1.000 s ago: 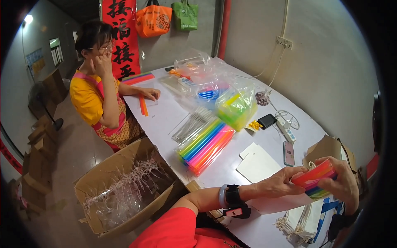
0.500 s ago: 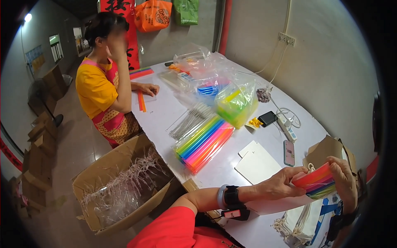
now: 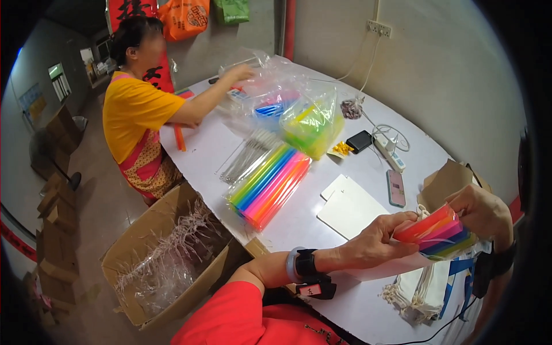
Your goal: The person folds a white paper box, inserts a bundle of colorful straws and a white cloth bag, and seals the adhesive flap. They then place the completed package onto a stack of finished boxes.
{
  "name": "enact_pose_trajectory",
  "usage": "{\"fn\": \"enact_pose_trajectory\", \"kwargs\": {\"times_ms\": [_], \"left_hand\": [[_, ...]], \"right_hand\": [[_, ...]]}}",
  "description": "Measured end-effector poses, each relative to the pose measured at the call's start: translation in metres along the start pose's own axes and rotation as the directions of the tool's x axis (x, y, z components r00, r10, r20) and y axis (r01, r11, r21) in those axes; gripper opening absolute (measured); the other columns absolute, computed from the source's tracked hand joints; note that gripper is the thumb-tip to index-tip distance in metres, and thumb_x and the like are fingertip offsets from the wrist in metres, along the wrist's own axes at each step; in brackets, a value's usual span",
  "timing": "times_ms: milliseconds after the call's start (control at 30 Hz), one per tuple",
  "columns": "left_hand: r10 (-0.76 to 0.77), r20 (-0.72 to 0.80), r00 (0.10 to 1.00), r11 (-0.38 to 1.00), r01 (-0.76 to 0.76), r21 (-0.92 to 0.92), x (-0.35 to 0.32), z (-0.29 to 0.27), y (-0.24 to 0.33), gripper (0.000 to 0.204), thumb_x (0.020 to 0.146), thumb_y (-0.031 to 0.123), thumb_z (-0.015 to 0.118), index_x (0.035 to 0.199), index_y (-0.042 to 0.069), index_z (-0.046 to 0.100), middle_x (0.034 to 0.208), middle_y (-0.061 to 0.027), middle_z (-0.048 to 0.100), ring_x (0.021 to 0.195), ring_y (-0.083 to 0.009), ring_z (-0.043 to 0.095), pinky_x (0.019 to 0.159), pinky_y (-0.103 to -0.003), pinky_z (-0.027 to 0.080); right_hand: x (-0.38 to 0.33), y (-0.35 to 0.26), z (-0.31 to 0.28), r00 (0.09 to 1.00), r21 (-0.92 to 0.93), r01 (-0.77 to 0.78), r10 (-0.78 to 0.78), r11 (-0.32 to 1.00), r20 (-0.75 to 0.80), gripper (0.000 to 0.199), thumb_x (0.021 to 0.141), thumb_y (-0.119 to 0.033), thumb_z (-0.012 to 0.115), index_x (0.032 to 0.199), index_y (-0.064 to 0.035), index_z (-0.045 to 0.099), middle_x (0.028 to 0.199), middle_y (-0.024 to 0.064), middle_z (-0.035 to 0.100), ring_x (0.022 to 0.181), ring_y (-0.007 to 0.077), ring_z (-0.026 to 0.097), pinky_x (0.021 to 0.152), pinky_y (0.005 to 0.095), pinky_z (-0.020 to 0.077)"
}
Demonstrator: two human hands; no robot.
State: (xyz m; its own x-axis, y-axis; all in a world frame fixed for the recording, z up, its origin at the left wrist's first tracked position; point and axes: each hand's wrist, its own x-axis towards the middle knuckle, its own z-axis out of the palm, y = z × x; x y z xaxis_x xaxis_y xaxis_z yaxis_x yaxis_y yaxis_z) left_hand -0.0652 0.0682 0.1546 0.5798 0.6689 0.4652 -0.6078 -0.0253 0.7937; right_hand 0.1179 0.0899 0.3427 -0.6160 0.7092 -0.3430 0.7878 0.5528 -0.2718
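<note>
In my left hand (image 3: pixel 376 238) is one side of a clear pack of coloured straws (image 3: pixel 440 230), tilted at the right of the table, with red, pink, blue and green showing. My right hand (image 3: pixel 486 210) is closed at the pack's far right edge, fingers bent and partly hidden behind it. Under the pack lies a stack of white drawstring pouches (image 3: pixel 417 293) with cords bunched at one end. Another clear pack of rainbow straws (image 3: pixel 270 187) rests mid-table, beside a bundle of thin metal straw brushes (image 3: pixel 250 155).
A co-worker (image 3: pixel 135 109) in yellow reaches over clear plastic bags (image 3: pixel 310 123) at the far side. White cards (image 3: pixel 351 207), a phone (image 3: pixel 395 188), a black device (image 3: pixel 359 141) and a power strip (image 3: pixel 390 155) lie on the table. An open carton (image 3: pixel 123 287) stands lower left; another (image 3: pixel 448 181) sits behind my hands.
The co-worker's raised hand has moved from the face to the plastic bags. My right hand has shifted, its fingers now bent over the pack's far edge. The whole view has turned slightly.
</note>
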Motion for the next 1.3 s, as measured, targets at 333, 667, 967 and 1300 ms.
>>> {"fn": "enact_pose_trajectory", "kwargs": {"times_ms": [333,667,967,1300], "left_hand": [[0.618,-0.011,0.786,0.667,-0.517,0.537,0.005,0.016,0.019,0.052,0.084,0.013,0.070,0.130,0.003,0.049,0.122,-0.0154,0.054,0.099,-0.0232,0.061,0.085,-0.030,0.049],[0.620,0.088,0.779,0.524,-0.495,0.693,0.026,0.025,0.045,0.018,0.078,0.008,0.069,0.086,0.003,0.053,0.099,-0.0172,0.057,0.084,-0.0286,0.059,0.069,-0.034,0.049],[0.739,0.035,0.673,0.410,-0.491,0.769,0.017,0.030,0.014,0.015,0.075,-0.002,0.062,0.076,0.003,0.048,0.107,-0.0167,0.052,0.093,-0.0259,0.054,0.077,-0.038,0.045],[0.547,-0.107,0.830,0.684,-0.370,0.628,-0.003,0.035,-0.006,0.016,0.078,-0.006,0.061,0.075,0.003,0.048,0.114,-0.0209,0.049,0.094,-0.0237,0.056,0.076,-0.030,0.046]], "right_hand": [[-0.011,-0.013,0.023,0.966,-0.130,0.094,-0.122,0.987,-0.228,0.013,0.061,0.000,0.070,0.074,0.0008,0.068,0.069,0.0129,0.064,0.064,0.0291,0.063,0.056,0.0349,0.0491],[-0.010,-0.019,0.050,0.857,-0.155,0.121,-0.182,0.980,-0.482,0.014,0.057,0.003,0.067,0.071,0.0011,0.066,0.064,0.0129,0.061,0.058,0.0288,0.062,0.053,0.0338,0.0470],[-0.020,-0.010,0.078,0.763,0.018,0.057,-0.032,0.998,-0.645,0.015,0.056,0.004,0.066,0.071,0.0023,0.064,0.064,0.0122,0.058,0.054,0.0262,0.059,0.051,0.0323,0.0450],[-0.037,-0.032,0.117,0.576,-0.585,-0.113,-0.426,0.803,-0.697,0.027,0.059,0.002,0.067,0.085,0.0003,0.060,0.078,0.0094,0.053,0.061,0.0264,0.054,0.052,0.0365,0.0411]]}}
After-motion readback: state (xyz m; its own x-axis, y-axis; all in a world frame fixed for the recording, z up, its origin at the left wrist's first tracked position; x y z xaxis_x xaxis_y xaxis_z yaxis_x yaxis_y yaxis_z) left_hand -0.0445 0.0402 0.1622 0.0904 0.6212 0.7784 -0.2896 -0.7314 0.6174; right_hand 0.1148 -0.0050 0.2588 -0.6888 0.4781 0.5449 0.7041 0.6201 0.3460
